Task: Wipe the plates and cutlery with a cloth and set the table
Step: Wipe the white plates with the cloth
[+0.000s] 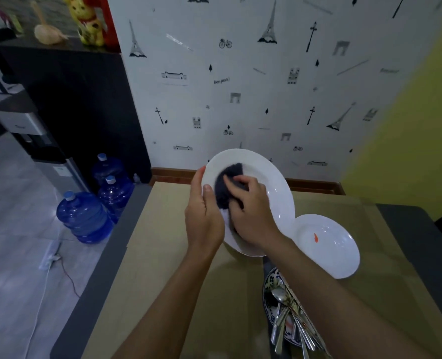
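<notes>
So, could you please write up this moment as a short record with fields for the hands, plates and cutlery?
left hand: grips the rim of the raised plate, tilted above the table
right hand: holds the dark cloth against that plate's face
second plate: flat on the table, orange smear inside
cutlery: a spoon and other pieces piled in a patterned dish
floor: three blue water bottles, left of table

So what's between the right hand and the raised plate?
The dark cloth: the right hand presses it onto the white plate, per the head view.
</notes>
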`<state>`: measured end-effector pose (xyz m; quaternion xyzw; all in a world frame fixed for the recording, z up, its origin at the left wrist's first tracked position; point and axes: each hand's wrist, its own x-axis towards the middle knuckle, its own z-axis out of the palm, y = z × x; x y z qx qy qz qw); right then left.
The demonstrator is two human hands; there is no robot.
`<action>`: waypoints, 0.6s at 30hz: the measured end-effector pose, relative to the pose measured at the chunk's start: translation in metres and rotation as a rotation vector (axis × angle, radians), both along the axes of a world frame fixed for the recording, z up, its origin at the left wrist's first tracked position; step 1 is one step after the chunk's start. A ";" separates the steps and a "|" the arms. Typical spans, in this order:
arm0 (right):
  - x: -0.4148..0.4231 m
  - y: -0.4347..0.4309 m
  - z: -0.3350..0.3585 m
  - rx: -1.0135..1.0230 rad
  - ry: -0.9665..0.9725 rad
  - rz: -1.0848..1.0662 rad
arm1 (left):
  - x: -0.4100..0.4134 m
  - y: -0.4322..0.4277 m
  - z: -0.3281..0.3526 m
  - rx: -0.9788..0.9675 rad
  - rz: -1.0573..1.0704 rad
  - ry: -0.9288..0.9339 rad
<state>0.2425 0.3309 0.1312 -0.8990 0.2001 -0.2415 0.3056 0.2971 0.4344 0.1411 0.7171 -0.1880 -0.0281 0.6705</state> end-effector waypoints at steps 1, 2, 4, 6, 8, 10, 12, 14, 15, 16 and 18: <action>-0.003 0.003 0.001 0.006 0.016 0.090 | 0.004 0.001 0.000 -0.005 0.022 0.010; -0.008 0.007 0.001 0.016 0.029 0.183 | 0.010 0.004 0.000 -0.013 0.043 0.030; -0.022 0.016 0.000 0.070 0.069 0.287 | 0.022 0.010 -0.002 -0.013 0.086 0.045; -0.034 0.016 -0.005 0.130 0.126 0.250 | 0.028 0.015 -0.005 0.010 0.095 0.026; -0.040 0.010 -0.013 0.119 0.188 0.176 | 0.029 0.017 -0.012 0.047 0.081 0.004; -0.043 0.003 -0.019 0.118 0.222 0.103 | 0.028 0.019 -0.024 0.078 0.068 0.014; -0.044 -0.002 -0.023 0.176 0.194 -0.011 | 0.029 0.023 -0.039 0.099 0.048 0.033; -0.045 -0.007 -0.027 0.295 0.130 -0.116 | 0.028 0.027 -0.057 0.115 0.023 0.063; -0.045 -0.010 -0.029 0.349 0.103 -0.152 | 0.027 0.030 -0.065 0.123 0.007 0.078; -0.046 -0.011 -0.030 0.390 0.087 -0.178 | 0.025 0.034 -0.073 0.134 -0.010 0.094; -0.048 -0.012 -0.033 0.465 0.064 -0.196 | 0.022 0.042 -0.089 0.152 -0.049 0.135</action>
